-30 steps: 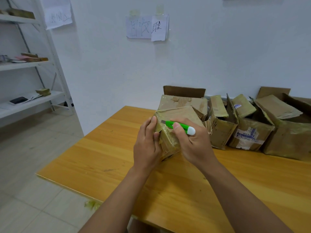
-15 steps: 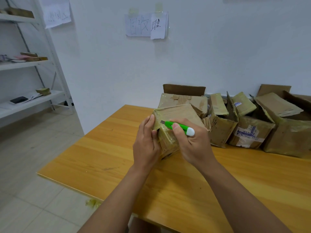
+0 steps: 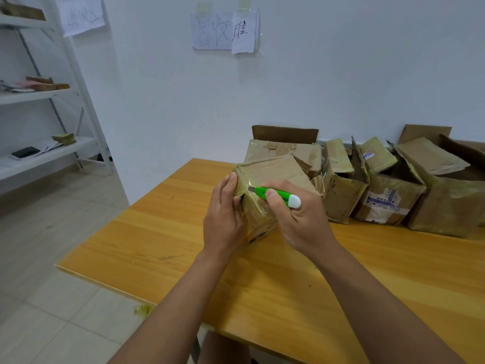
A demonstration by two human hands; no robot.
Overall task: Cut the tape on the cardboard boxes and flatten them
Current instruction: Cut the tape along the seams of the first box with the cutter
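I see a small taped cardboard box [image 3: 273, 179], tilted on one corner near the far left corner of the wooden surface [image 3: 162, 232]. My left hand [image 3: 223, 219] grips its left side, thumb hooked at the edge. My right hand [image 3: 299, 219] pinches a green utility knife [image 3: 275, 196], whose long axis runs left to right, blade tip touching glossy, wrinkled tape (the seam lies between both hands). More opened, torn boxes [image 3: 388, 195] crowd the far edge.

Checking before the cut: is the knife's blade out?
Out: a short metal tip shows past the green knife, against the taped box.
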